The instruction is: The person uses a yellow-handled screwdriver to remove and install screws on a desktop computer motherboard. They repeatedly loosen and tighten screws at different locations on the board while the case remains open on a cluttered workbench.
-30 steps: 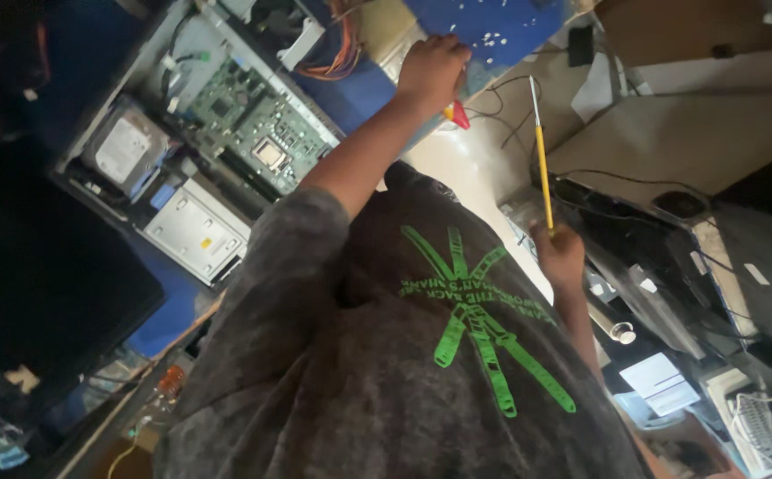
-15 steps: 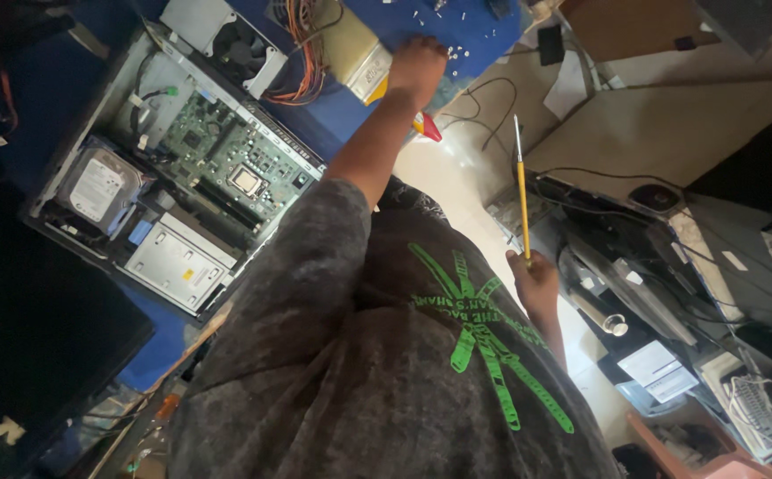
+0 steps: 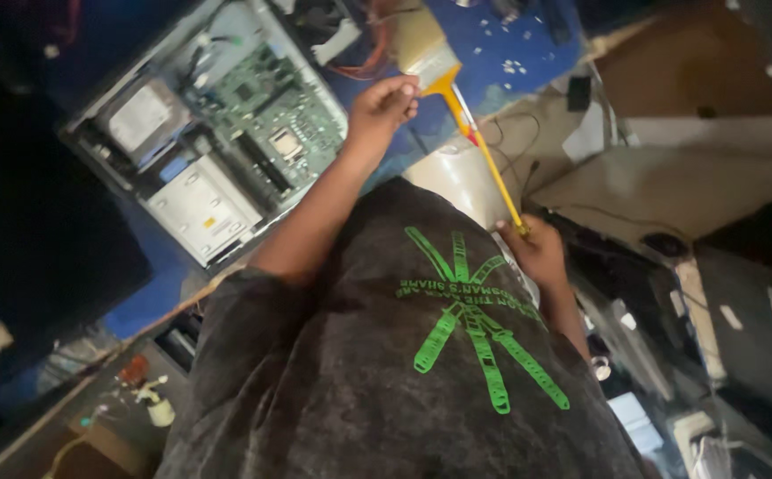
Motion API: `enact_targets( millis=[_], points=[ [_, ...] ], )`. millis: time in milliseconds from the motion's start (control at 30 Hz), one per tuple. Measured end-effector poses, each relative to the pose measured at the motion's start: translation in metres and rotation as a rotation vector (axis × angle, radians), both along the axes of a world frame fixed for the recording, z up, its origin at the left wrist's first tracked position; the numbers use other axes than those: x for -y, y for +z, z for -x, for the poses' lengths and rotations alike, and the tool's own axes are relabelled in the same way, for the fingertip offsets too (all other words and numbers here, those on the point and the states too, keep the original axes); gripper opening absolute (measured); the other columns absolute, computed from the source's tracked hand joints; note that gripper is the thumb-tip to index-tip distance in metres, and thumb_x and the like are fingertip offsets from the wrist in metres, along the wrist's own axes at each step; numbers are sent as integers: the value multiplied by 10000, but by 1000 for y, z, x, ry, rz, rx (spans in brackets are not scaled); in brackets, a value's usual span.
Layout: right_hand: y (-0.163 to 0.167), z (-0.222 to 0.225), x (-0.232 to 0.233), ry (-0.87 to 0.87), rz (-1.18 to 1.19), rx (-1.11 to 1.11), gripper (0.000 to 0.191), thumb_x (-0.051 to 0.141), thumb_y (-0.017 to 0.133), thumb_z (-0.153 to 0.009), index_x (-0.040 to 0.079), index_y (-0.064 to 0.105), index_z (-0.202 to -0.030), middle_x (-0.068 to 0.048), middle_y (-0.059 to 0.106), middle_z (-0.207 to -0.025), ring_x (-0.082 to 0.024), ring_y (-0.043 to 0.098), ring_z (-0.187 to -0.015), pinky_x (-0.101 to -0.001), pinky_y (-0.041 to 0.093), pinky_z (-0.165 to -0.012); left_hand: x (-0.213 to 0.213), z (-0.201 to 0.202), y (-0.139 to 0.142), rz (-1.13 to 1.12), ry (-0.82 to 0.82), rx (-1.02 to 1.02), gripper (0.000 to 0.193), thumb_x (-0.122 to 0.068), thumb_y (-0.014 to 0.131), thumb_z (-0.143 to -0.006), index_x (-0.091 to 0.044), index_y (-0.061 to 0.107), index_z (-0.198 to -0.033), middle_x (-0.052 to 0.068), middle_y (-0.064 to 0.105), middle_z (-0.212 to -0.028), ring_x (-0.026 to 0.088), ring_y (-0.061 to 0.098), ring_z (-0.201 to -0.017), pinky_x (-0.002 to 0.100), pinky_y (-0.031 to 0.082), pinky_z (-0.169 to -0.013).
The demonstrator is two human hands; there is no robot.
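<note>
1. The tabletop, covered in blue, now sits higher and closer in the head view than half a second ago; less of its far edge shows.
2. The open computer case lies on the tabletop at upper left. It has drifted toward the middle of the view since the earlier frames, with its green board and grey drive boxes facing up.
3. The dark shirt with a green print fills the bottom of the view, much as before.
4. The brush, with a yellow handle and pale bristles, lies on the tabletop just right of the case. It shows plainly now; earlier only a bit of yellow and red peeked out beside the reaching hand.
5. The yellow rod runs from the lower hand up toward the brush handle. It leans more to the left than a second ago.
6. The left hand is stretched out over the tabletop, fingers curled, just beside the brush ferrule. I cannot tell whether it touches the brush.
7. The right hand is closed around the low end of the rod, near the chest.
</note>
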State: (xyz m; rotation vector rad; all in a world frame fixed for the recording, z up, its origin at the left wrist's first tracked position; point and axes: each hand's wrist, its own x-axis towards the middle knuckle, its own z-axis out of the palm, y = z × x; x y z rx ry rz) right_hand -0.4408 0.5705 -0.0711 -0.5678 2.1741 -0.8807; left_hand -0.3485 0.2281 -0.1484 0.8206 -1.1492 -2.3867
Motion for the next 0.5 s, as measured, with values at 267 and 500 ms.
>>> enact_targets(
  millis=[267, 500],
  points=[
    [33, 29, 69, 245, -1, 127, 304, 295, 732, -964, 27, 665, -838, 52, 501, -641, -56, 429, -601, -292, 348, -525, 31, -78, 36, -443, 344, -305, 198, -115, 659, -1031, -62, 696, -1217, 101, 727, -1213, 193, 709, -1088, 359, 573, -970],
    [58, 18, 103, 435, -3, -9, 272, 299, 754, -935, 37, 699, -883, 41, 526, -610, -56, 454, -583, -280, 373, -520, 18, -118, 58, -471, 336, -503, 162, -136, 636, -1053, -106, 697, -1200, 71, 717, -1255, 201, 696, -1165, 425, 574, -1032]
  ],
)
